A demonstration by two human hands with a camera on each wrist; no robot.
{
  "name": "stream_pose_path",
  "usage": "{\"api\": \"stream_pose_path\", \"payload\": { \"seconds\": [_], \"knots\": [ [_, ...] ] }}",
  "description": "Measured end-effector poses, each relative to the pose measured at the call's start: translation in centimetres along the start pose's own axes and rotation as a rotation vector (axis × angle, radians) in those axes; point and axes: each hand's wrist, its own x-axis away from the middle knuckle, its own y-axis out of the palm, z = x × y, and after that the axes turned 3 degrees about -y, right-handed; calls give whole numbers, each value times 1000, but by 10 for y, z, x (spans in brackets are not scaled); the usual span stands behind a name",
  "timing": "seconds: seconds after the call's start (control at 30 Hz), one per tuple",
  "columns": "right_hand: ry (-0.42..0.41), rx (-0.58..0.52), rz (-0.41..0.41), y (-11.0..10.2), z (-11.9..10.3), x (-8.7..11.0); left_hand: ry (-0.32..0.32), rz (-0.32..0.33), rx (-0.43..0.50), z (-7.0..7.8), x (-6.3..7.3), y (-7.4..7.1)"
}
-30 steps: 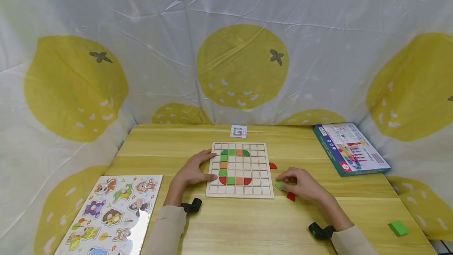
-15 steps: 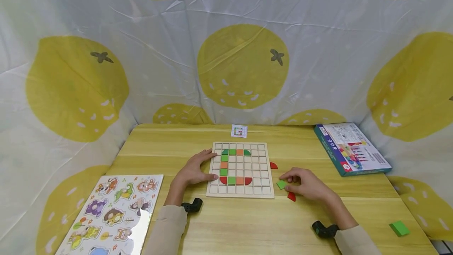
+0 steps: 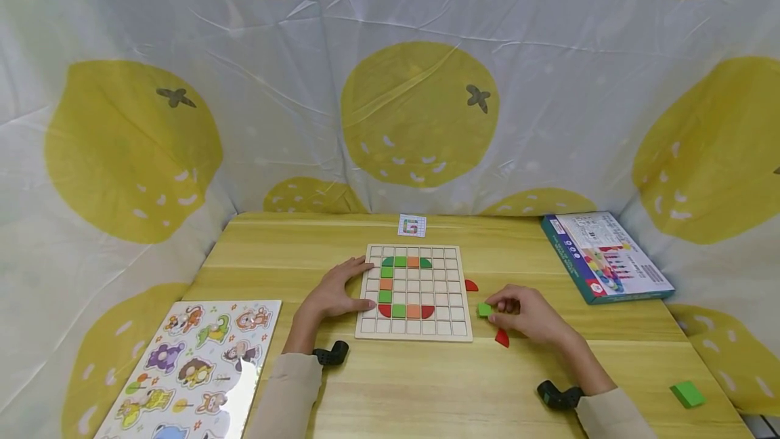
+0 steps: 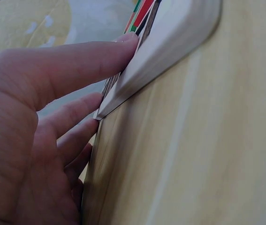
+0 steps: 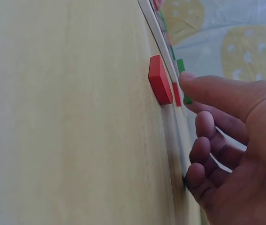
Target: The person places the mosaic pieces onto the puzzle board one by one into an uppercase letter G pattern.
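My left hand (image 3: 332, 293) rests at the left side of a wooden grid board (image 3: 451, 332). Its thumb lies on the board's edge, and the fingers reach along the side, as the left wrist view also shows. Green, orange and red tiles form a C-like outline on the grid. Right of the board, my right hand (image 3: 525, 311) pinches a green square tile (image 3: 484, 310) between thumb and index finger, the other fingers curled. In the right wrist view this green tile (image 5: 180, 64) shows partly behind the thumb. A red tile (image 3: 502, 338) lies just below that hand; another red tile (image 3: 472, 286) lies by the board's right edge.
Behind the board lies a small pattern card (image 3: 412, 225) with a coloured G. A flat toy box (image 3: 609, 256) occupies the back right. An animal puzzle board (image 3: 195, 351) lies at front left, and green square tiles (image 3: 688, 393) sit near the right table edge.
The right hand drew slightly away from the board with the green tile, which has turned between its fingers. The left hand stays on the board's left side.
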Motion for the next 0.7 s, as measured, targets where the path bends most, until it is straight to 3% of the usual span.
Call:
{"api": "stream_pose_path", "payload": {
  "seconds": [0.2,0.7],
  "knots": [
    [35,-3,49,-1,-2,-3,7,6,9,-1,0,0],
    [-46,22,109,15,-22,-20,9,1,-1,-2,-1,1]
  ]
}}
